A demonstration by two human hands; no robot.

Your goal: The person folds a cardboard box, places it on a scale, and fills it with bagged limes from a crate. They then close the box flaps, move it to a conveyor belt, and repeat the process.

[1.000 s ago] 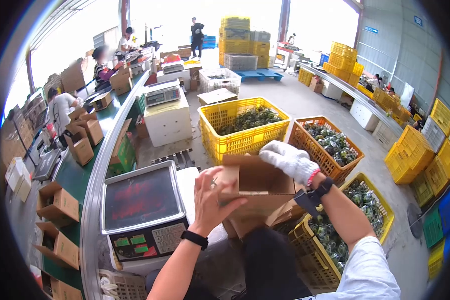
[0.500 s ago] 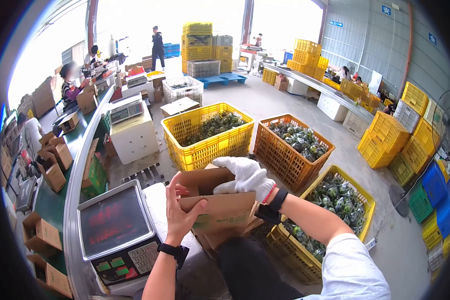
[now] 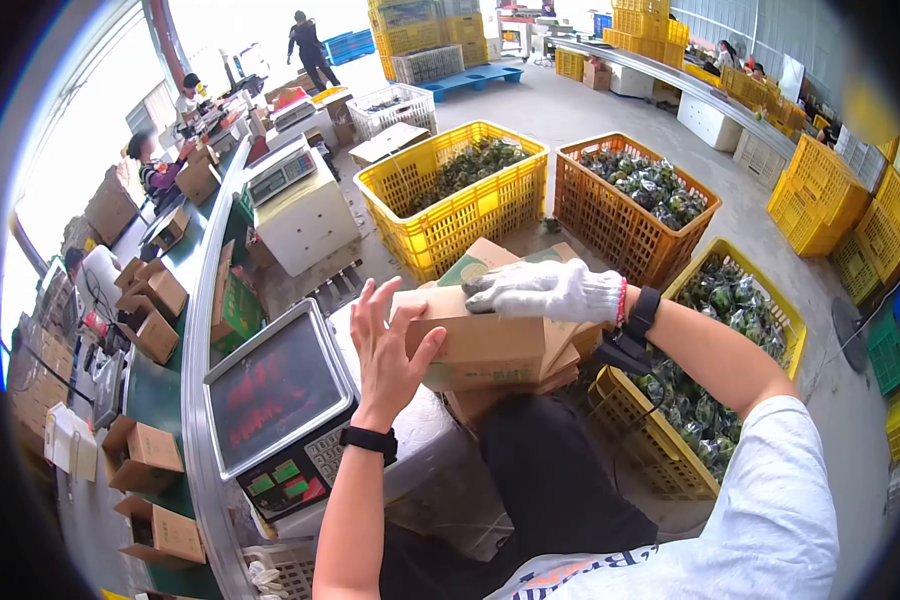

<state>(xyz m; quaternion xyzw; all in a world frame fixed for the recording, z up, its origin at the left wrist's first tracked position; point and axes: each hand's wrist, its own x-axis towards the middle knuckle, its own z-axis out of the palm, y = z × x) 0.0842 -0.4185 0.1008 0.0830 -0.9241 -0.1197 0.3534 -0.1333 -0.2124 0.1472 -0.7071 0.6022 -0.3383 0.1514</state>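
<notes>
A brown cardboard box (image 3: pixel 485 350) stands in front of me above my knees, its top folded over. Bare and with fingers spread, my left hand (image 3: pixel 395 335) is at the box's left side, the thumb against its front. My right hand (image 3: pixel 545 290), in a white knitted glove with dark-stained fingertips, lies flat across the top of the box. Beneath and behind it are more flat cardboard boxes (image 3: pixel 560 375). To the left of my left hand is a weighing scale (image 3: pixel 280 390) with a dark metal plate.
Yellow (image 3: pixel 460 215) and orange (image 3: pixel 630 220) crates of dark green bagged produce stand ahead; another yellow crate (image 3: pixel 610 410) is at my right. Along the left runs a green conveyor (image 3: pixel 175 400) with open cartons (image 3: pixel 155 455). Other people work further back.
The box's opening has been closed over. My gloved hand has come out from inside it onto the top, and my left hand has loosened its hold on the side. The view has tilted down.
</notes>
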